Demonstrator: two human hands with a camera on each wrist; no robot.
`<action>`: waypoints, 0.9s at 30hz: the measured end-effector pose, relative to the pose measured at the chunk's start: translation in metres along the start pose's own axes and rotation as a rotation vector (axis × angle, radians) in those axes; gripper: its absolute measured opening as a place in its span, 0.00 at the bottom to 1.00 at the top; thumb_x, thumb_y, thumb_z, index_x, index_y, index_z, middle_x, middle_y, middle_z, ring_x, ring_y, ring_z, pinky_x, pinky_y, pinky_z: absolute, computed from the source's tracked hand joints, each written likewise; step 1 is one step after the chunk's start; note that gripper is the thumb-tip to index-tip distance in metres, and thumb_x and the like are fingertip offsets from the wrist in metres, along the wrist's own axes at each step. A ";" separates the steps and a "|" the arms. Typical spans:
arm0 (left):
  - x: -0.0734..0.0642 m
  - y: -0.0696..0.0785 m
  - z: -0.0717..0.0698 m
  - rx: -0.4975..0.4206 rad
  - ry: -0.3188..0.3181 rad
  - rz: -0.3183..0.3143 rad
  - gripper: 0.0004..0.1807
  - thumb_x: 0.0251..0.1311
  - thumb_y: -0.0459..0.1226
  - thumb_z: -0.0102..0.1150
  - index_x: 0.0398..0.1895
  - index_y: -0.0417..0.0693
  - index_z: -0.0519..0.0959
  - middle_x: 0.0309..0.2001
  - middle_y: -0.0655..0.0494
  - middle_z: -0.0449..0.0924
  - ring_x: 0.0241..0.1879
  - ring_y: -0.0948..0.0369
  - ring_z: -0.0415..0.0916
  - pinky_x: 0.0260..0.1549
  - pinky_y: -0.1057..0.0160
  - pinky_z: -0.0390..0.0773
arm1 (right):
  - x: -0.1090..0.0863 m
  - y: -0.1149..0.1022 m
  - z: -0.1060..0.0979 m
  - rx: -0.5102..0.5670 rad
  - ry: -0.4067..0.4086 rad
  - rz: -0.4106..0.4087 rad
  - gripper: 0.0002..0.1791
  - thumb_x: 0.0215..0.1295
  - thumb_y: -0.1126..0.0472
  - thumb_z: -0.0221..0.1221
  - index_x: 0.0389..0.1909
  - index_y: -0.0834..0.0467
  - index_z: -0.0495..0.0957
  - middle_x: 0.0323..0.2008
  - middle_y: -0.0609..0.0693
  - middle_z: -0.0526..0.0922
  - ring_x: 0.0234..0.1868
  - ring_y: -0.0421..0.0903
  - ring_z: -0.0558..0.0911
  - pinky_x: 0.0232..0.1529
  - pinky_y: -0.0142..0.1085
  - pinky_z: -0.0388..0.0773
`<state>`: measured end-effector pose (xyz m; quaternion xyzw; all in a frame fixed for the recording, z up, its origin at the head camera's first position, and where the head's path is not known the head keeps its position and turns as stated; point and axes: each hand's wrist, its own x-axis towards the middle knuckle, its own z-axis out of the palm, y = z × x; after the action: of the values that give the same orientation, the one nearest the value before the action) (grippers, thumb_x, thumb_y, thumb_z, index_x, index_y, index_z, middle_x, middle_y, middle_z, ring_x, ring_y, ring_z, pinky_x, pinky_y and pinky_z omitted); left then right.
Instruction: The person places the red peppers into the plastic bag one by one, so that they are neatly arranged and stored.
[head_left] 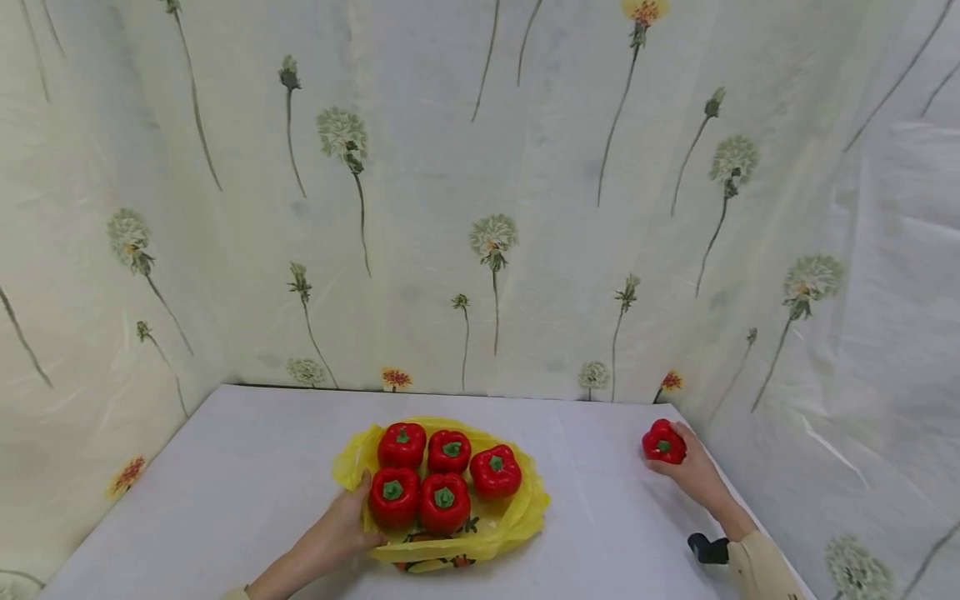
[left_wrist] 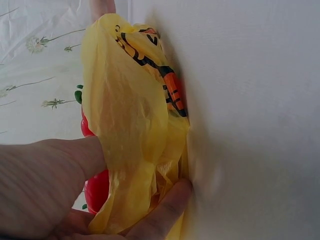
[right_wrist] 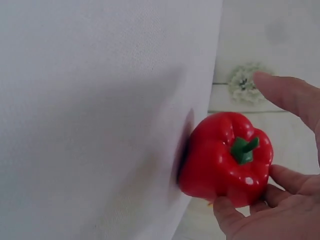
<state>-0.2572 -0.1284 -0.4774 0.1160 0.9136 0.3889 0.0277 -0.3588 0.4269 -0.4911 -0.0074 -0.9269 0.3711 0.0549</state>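
My left hand (head_left: 351, 517) grips the left rim of a yellow plastic bag (head_left: 528, 508), thumb on the inner side and fingers outside. Several red bell peppers (head_left: 445, 502) with green stems sit in the opened bag, stems up. In the left wrist view the bag's side (left_wrist: 132, 115) hides most of them. Far to the right, a single red bell pepper (right_wrist: 225, 160) stands on the table. My right hand (head_left: 693, 471) is at its right side: the fingertips touch it, while the thumb (right_wrist: 285, 92) is spread apart from it.
A white-covered table (head_left: 247, 475) lies under everything. Curtains with a dandelion print (head_left: 420, 250) hang behind it and at both sides. A small black object (head_left: 708, 548) shows beside my right sleeve (head_left: 761, 567), near the table's right edge.
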 end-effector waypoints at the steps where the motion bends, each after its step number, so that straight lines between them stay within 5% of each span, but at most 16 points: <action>1: 0.000 0.000 0.000 -0.003 0.003 0.016 0.56 0.37 0.29 0.77 0.67 0.17 0.52 0.64 0.26 0.65 0.64 0.38 0.65 0.58 0.43 0.70 | 0.002 0.002 0.000 -0.006 0.002 -0.006 0.56 0.59 0.54 0.66 0.74 0.69 0.37 0.71 0.74 0.44 0.67 0.72 0.51 0.59 0.63 0.68; 9: -0.002 -0.001 0.001 -0.018 0.008 0.030 0.56 0.37 0.29 0.77 0.66 0.16 0.52 0.64 0.25 0.65 0.65 0.37 0.64 0.59 0.42 0.68 | 0.013 0.012 0.005 -0.062 0.045 -0.065 0.53 0.56 0.65 0.67 0.72 0.72 0.41 0.71 0.76 0.43 0.69 0.74 0.47 0.63 0.67 0.57; 27: 0.001 -0.003 0.001 -0.011 -0.003 -0.014 0.56 0.38 0.30 0.77 0.68 0.18 0.52 0.65 0.27 0.64 0.65 0.37 0.63 0.59 0.42 0.68 | 0.025 0.019 0.009 -0.034 0.133 0.018 0.49 0.56 0.69 0.65 0.70 0.74 0.43 0.66 0.76 0.54 0.64 0.73 0.56 0.60 0.65 0.64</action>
<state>-0.2583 -0.1291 -0.4801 0.1100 0.9121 0.3937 0.0326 -0.3850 0.4360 -0.5085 -0.0410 -0.9273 0.3544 0.1128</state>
